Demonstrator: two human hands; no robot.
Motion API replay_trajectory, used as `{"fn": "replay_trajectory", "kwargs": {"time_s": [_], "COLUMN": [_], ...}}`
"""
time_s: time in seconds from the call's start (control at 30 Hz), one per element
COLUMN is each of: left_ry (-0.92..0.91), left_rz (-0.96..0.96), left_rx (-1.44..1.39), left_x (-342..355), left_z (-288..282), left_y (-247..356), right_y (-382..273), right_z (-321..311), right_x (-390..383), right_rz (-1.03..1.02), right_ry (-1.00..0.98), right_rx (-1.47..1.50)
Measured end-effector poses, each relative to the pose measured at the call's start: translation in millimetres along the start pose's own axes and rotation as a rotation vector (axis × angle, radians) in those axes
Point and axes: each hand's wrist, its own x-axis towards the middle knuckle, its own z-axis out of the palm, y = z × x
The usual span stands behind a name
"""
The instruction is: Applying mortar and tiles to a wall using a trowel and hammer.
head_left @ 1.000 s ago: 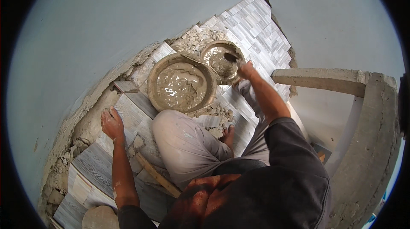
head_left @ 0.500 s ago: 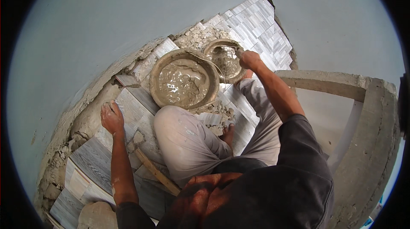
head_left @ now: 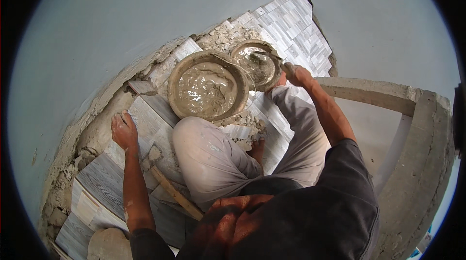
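My right hand [head_left: 302, 75] is closed round the handle of a trowel [head_left: 289, 68]. Its blade reaches over the rim into the smaller round bucket [head_left: 278, 76], which has wet grey mortar inside. Beside that, to the left, stands a larger bucket [head_left: 173, 81] filled with glossy wet mortar [head_left: 206, 89]. My left hand [head_left: 124, 130] is loosely closed at the left, above the wood-look floor tiles [head_left: 144, 120] by the wall. Its palm is turned away, so I cannot make out whether anything is in it.
A broken, rubble-filled edge [head_left: 90, 129] runs along the pale wall [head_left: 73, 66]. Loose rubble [head_left: 225, 37] lies behind the buckets. A wooden-handled tool [head_left: 175, 194] rests left of my knee. A concrete beam frame [head_left: 412, 163] stands at the right.
My right hand has moved a little right and down with the trowel, and more of the blade shows over the smaller bucket. The left hand is almost unmoved.
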Motion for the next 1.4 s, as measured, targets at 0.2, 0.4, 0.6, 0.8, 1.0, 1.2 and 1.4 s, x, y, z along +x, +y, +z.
{"fn": "replay_trajectory", "kwargs": {"time_s": [0.2, 0.4, 0.6, 0.8, 1.0, 1.2, 1.4], "left_ry": [0.016, 0.039, 0.011, 0.037, 0.015, 0.029, 0.012], "left_rz": [0.009, 0.021, 0.003, 0.021, 0.002, 0.015, -0.003], "left_rx": [0.028, 0.040, 0.035, 0.025, 0.040, 0.016, 0.036], "left_x": [2, 2, 2, 1, 3, 2, 3], "left_z": [-1, 0, -1, 0, -3, -3, -3], "left_y": [3, 4, 5, 5, 8, 8, 9], "right_y": [5, 48, 36, 2, 0, 23, 19], "right_z": [45, 155, 168, 54, 82, 63, 131], "right_x": [47, 61, 54, 7, 13, 15, 49], "right_rz": [0.199, -0.001, 0.263, 0.234, 0.219, 0.360, 0.322], "right_ry": [-0.054, 0.282, 0.399, -0.184, -0.065, -0.131, 0.111], "right_rx": [-0.174, 0.068, 0.124, 0.260, 0.169, 0.116, 0.100]}}
